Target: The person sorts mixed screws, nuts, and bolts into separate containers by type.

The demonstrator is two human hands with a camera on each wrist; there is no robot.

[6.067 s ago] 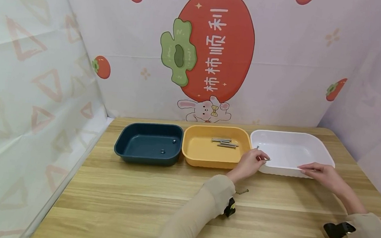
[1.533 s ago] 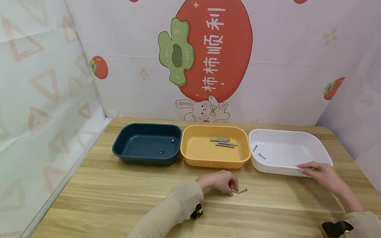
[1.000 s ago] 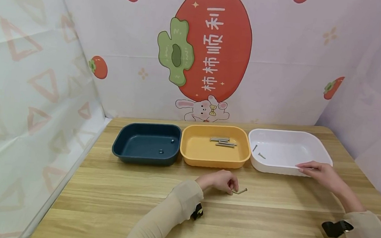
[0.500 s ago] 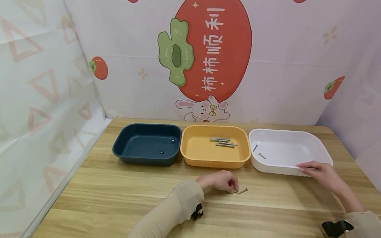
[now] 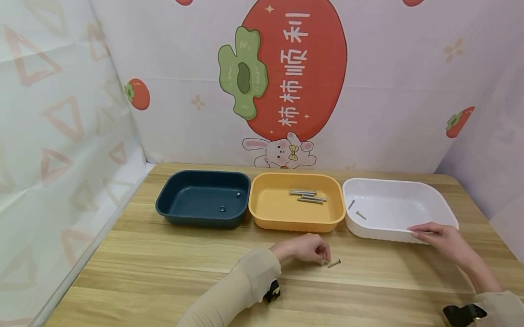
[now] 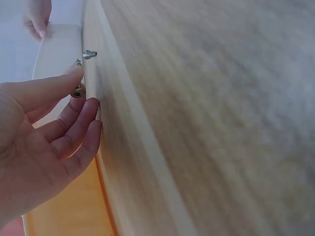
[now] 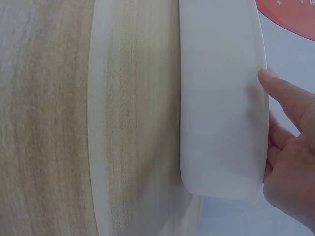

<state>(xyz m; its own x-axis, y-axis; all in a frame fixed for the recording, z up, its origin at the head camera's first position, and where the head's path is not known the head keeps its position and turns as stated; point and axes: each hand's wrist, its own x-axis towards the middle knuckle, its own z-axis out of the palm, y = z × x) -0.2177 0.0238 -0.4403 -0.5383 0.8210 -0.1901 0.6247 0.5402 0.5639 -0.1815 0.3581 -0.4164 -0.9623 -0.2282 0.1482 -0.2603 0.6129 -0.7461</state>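
My left hand (image 5: 307, 247) is low over the wooden table, in front of the yellow tray (image 5: 294, 225). Between thumb and fingertips it pinches a small screw (image 6: 78, 92), whose head faces the left wrist camera. A second screw (image 5: 334, 263) lies on the table just right of those fingers. At the front right, my right hand (image 5: 443, 240) grips the rim of the white tray (image 5: 383, 234); its thumb is on the outer wall (image 7: 221, 98) and the other fingers are behind the rim. Two short screws (image 5: 361, 215) lie at the left in that tray.
Several longer metal screws (image 5: 310, 200) lie in the yellow tray. Left of it, a dark blue tray (image 5: 199, 220) holds two small metal pieces (image 5: 222, 209). The trays stand side by side along the back, before a printed cloth (image 5: 177, 121).
My left hand, holding a screw at the white tray earlier, has come back to the table and picked up another. Two screws now lie in that tray. My right hand has stayed on its rim.
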